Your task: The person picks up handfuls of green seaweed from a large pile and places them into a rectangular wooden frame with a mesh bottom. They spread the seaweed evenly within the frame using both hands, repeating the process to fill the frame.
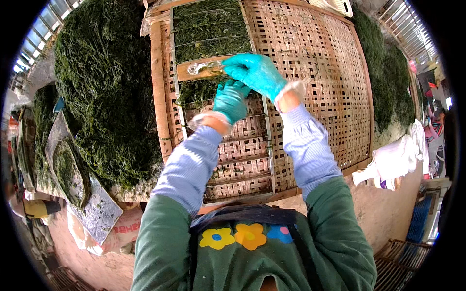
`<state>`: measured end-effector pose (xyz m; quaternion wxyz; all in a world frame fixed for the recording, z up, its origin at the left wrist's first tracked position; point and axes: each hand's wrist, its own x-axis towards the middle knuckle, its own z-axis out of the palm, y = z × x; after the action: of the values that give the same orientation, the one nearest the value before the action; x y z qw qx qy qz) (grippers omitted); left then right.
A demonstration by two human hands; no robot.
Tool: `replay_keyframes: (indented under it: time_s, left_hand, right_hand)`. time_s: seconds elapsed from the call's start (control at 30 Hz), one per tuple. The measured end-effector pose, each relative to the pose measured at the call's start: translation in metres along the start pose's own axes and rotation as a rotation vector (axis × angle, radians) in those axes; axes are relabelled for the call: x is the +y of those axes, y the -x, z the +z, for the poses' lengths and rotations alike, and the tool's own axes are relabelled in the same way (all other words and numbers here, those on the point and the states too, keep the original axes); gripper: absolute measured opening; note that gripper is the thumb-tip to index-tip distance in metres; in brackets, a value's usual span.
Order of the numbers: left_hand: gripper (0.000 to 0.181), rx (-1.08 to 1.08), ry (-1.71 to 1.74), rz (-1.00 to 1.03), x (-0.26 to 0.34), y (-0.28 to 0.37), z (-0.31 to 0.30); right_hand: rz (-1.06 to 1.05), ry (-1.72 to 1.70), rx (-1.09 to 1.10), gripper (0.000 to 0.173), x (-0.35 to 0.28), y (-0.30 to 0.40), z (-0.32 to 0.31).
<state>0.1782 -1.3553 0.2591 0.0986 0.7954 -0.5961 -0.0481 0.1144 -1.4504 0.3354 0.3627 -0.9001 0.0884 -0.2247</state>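
My left hand [230,100], in a teal glove, lies with spread fingers on the green seaweed [193,91] in a slot of a narrow metal frame [268,127]. My right hand [256,74], gloved alike, grips the right end of a flat wooden board with a metal handle [200,69], which lies across the frame. Above the board the frame's upper slots are filled with pressed seaweed [211,29]; the lower slots show bare weave. The frame rests on the left part of a woven bamboo tray [313,83] with a wooden rim.
A big heap of seaweed [105,87] rises left of the tray, another [389,80] stands to its right. At the lower left a metal sheet [96,205] holds seaweed scraps. A white cloth [393,156] hangs at right, and a white basket [336,5] stands beyond the tray.
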Motion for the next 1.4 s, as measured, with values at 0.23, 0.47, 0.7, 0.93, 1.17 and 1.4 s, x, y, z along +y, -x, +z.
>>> replay_keyframes:
  time_s: [0.23, 0.47, 0.7, 0.93, 1.17, 1.4]
  left_hand:
    - [0.044, 0.105, -0.281, -0.216, -0.096, 0.054, -0.022]
    - [0.037, 0.213, 0.289, -0.013, -0.107, 0.077, -0.037]
    - [0.02, 0.111, -0.067, 0.195, -0.133, 0.041, -0.019]
    - [0.027, 0.128, -0.113, -0.104, -0.104, 0.015, -0.018]
    - [0.028, 0.173, 0.366, -0.515, -0.134, 0.038, -0.074]
    - [0.055, 0.121, 0.363, -0.475, -0.131, 0.091, -0.014]
  right_hand:
    - [-0.312, 0.797, 0.218, 0.034, 0.054, 0.057, 0.053]
    - [-0.499, 1.053, -0.028, 0.05, 0.006, 0.035, 0.069]
    - [-0.093, 0.336, 0.091, 0.01, 0.026, 0.004, 0.085]
    - [0.15, 0.67, 0.197, 0.017, 0.057, 0.021, 0.076]
    - [0.145, 0.759, -0.024, 0.03, -0.018, 0.016, 0.068]
    - [-0.049, 0.618, -0.047, 0.036, 0.01, 0.024, 0.099]
